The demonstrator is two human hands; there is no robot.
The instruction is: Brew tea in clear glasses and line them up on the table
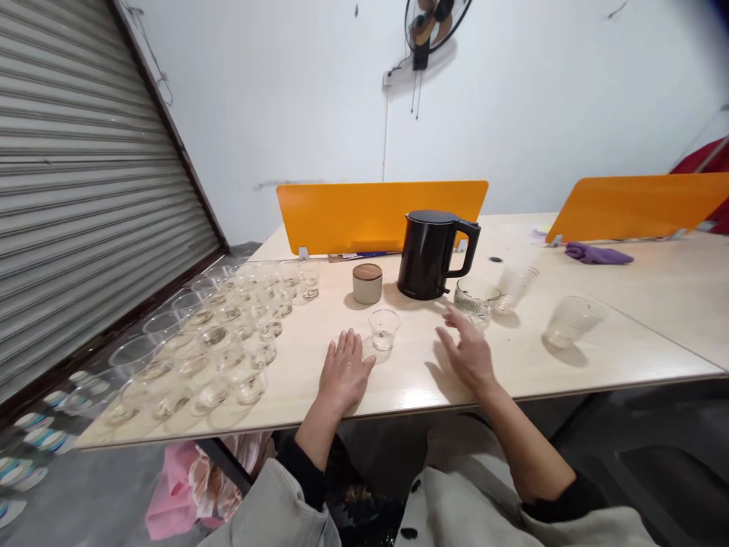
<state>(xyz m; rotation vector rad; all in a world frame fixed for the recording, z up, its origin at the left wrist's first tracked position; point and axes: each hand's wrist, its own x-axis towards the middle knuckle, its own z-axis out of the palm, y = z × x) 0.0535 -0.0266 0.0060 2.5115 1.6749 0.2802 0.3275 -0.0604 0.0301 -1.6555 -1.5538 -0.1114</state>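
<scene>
Left hand (345,372) lies flat, empty, beside a cup (383,331); right hand (467,354) spreads open before a ribbed glass (472,301), kettle (429,255) behind.

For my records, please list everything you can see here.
table: one, pale wood, in front
kettle: one, black, far table centre
lidded canister: one, beige, left of kettle
clear cups: many, transparent, left end of table
small cup: one, clear, front of canister
ribbed glass: one, clear, right of kettle
larger cups: two, clear, table right
cloth: one, purple, far right
panels: two, orange, far edge
wall fan: one, black, high on wall
roller shutter: one, grey, left
left hand: one, flat on table
right hand: one, spread, by ribbed glass
</scene>
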